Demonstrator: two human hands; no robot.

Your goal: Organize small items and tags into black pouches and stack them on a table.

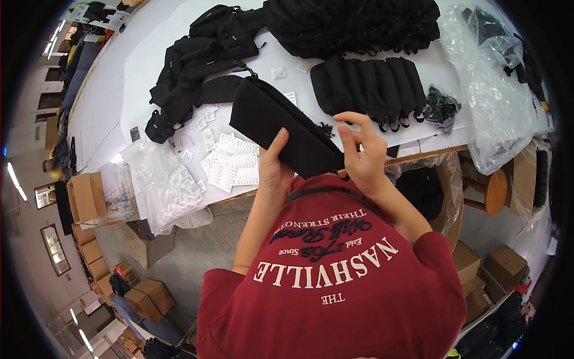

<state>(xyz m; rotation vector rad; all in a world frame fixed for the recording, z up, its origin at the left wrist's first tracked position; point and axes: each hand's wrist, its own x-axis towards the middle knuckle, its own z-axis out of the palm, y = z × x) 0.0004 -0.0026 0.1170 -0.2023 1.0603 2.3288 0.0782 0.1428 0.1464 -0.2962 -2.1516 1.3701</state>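
- Black pouch point(281, 125), one, long and flat: held up in front of the chest, slanting from upper left to lower right, above the near edge of the white table point(143, 60)
- Left hand point(276, 163): clamped on the lower long edge of the pouch, thumb laid across the near face, fingers mostly hidden behind
- Right hand point(366, 152): just beside the upper long edge, toward the lower right end, fingers bent, forefinger reaching left above the thumb; cannot tell whether pinching a bit of the edge or only hovering
- Step in hand, by judgement: handling a single pouch along its upper edge, perhaps checking or working the opening
- Next move, by judgement: calls for a steady left grip and a fine right-hand pinch at that edge
- Pouch position relative to hands: between both, left hand below, right hand to the right
- Beyond the right hand: row of black pouches point(368, 88), small clear bag of black pieces point(441, 110)
- Beyond the left hand: printed label sheets point(236, 164), flat on the table; clear plastic bag point(158, 194) farther left
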